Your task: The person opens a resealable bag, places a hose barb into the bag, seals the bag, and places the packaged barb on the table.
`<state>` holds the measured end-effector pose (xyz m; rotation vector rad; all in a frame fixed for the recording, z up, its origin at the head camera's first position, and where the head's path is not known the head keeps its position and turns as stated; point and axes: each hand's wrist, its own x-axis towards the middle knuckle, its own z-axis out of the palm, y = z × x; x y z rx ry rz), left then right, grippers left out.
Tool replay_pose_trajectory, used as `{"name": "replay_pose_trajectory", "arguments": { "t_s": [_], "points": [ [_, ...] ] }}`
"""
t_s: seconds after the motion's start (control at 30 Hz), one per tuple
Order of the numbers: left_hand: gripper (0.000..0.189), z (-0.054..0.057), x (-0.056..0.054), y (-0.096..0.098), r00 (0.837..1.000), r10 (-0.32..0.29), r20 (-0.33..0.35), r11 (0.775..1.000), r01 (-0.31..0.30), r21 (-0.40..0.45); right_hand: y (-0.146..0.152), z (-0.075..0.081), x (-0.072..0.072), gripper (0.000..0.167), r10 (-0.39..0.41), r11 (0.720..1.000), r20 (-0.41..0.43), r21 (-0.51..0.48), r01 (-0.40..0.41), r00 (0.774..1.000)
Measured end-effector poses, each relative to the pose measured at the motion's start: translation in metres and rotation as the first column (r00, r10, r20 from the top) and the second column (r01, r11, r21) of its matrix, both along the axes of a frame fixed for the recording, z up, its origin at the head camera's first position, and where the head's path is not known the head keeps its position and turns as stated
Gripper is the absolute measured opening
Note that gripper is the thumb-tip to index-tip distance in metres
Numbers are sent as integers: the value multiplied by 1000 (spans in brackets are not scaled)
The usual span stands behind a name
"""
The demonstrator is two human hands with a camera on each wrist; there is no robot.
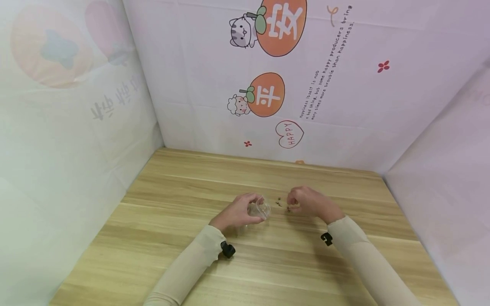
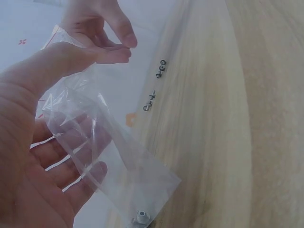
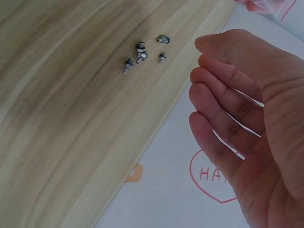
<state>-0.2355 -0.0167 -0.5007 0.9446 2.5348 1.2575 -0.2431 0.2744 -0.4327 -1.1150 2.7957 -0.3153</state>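
My left hand point(image 1: 238, 210) holds a clear plastic bag point(image 2: 137, 166) between thumb and fingers, its mouth spread toward the right hand. Through the film in the left wrist view, a small metal screw-like piece point(image 2: 141, 217) shows at the bag's bottom corner. The right hand point(image 1: 308, 201) hovers beside several small metal screws point(image 3: 141, 53), which appear to carry dark washers and lie in a loose cluster on the wood. Its fingers are loosely bent, thumb tip close to the index tip, with nothing visible between them.
The wood-grain table point(image 1: 268, 263) stretches around both hands. A white printed sheet point(image 1: 199, 85) stands along its far edge, with pale sheet walls at left point(image 1: 57, 170) and right point(image 1: 451, 170). Black wrist clips point(image 1: 227, 249) sit by the sleeves.
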Motion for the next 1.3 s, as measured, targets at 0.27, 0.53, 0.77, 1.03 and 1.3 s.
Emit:
{"name": "replay_pose_trajectory", "arguments": {
  "t_s": [0.27, 0.53, 0.77, 1.03, 1.3],
  "points": [
    [51, 0, 1, -1, 1000, 3, 14, 1000, -3, 1, 8, -14, -3, 9, -43, 999, 47, 15, 42, 998],
    [50, -1, 1, 0, 1000, 5, 23, 1000, -5, 0, 15, -28, -3, 12, -80, 997, 61, 20, 79, 995],
    [51, -1, 2, 0, 1000, 1, 20, 1000, -1, 3, 18, -34, -4, 11, -79, 997, 42, -3, 79, 996],
    [52, -1, 1, 0, 1000, 6, 16, 1000, -6, -10, 22, -45, -8, 13, -106, 994, 34, -20, 107, 994],
    [48, -1, 0, 1, 1000, 2, 11, 1000, -2, -10, 24, -46, -9, 11, -91, 995, 8, -33, 91, 996]
  ]
}}
